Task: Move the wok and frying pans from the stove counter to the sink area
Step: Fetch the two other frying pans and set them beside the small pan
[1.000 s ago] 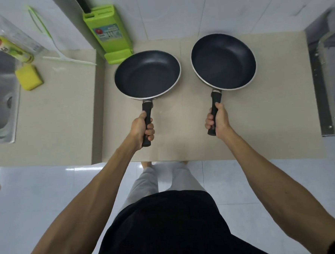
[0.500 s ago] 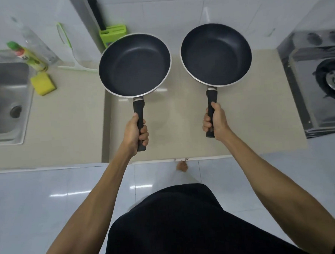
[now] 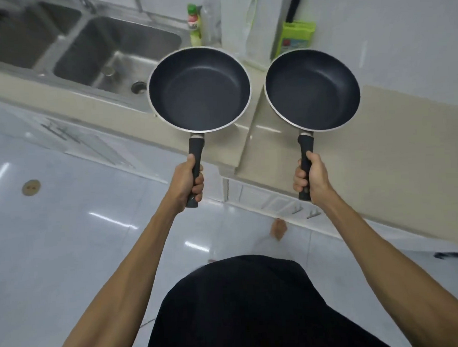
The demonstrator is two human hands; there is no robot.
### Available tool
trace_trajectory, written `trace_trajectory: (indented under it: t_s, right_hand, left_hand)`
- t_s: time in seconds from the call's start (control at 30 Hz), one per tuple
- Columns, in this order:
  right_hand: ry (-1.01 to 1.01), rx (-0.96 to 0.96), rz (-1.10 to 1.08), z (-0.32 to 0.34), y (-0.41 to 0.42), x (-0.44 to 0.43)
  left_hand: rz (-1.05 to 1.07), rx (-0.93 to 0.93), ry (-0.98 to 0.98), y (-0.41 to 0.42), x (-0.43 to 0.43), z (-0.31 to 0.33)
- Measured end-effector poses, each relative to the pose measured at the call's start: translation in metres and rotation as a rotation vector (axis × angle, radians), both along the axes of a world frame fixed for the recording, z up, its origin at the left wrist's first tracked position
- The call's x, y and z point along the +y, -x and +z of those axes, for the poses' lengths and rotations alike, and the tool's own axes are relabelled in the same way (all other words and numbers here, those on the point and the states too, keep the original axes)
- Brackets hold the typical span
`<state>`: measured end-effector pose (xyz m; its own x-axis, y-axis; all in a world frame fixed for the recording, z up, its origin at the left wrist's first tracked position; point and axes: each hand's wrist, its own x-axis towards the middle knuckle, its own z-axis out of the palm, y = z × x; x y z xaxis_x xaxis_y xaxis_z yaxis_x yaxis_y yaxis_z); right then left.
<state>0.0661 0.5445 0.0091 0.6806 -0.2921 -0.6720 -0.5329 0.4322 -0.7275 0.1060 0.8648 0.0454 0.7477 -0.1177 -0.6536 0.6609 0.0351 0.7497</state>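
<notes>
I hold two dark non-stick frying pans with pale rims, both in the air. My left hand [image 3: 186, 185] grips the black handle of the left frying pan [image 3: 199, 88], which hangs over the counter edge beside the steel sink [image 3: 115, 50]. My right hand [image 3: 311, 176] grips the handle of the right frying pan [image 3: 312, 89], which hovers over the beige counter [image 3: 396, 143]. The two pans are level and side by side, a small gap apart. No wok is in view.
A green knife block [image 3: 296, 37], a dish-soap bottle [image 3: 194, 25] and a clear plastic bag stand at the wall behind the pans. A second sink basin [image 3: 27, 35] lies at the far left. White cabinet fronts and a glossy tiled floor [image 3: 74, 234] are below.
Both pans rose off the counter and moved left with me. The view swung toward the sink, which now fills the upper left; the stove has dropped out of view.
</notes>
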Motion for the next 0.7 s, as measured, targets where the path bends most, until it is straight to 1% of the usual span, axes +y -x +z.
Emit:
trace_trajectory:
  t_s: [0.13,0.3,0.47,0.57,0.7]
  right_hand:
    - [-0.013,0.043,0.143,0.010,-0.020,0.070]
    - [0.045,0.065,0.331,0.015,-0.053,0.127]
    - [0.113,0.045,0.483,0.015,-0.111,0.183]
    - [0.112,0.026,0.541,0.012,-0.160,0.234]
    - [0.090,0.052,0.627,0.013,-0.229,0.305]
  left_hand:
    - [0.124,-0.001,-0.047,0.014,0.079,0.002]
    - [0.302,-0.008,-0.019,0.006,0.146,0.004]
    - [0.433,-0.006,-0.005,-0.027,0.205,0.006]
    - [0.485,-0.023,-0.015,-0.055,0.244,0.008]
    - [0.534,-0.015,-0.043,-0.094,0.300,0.013]
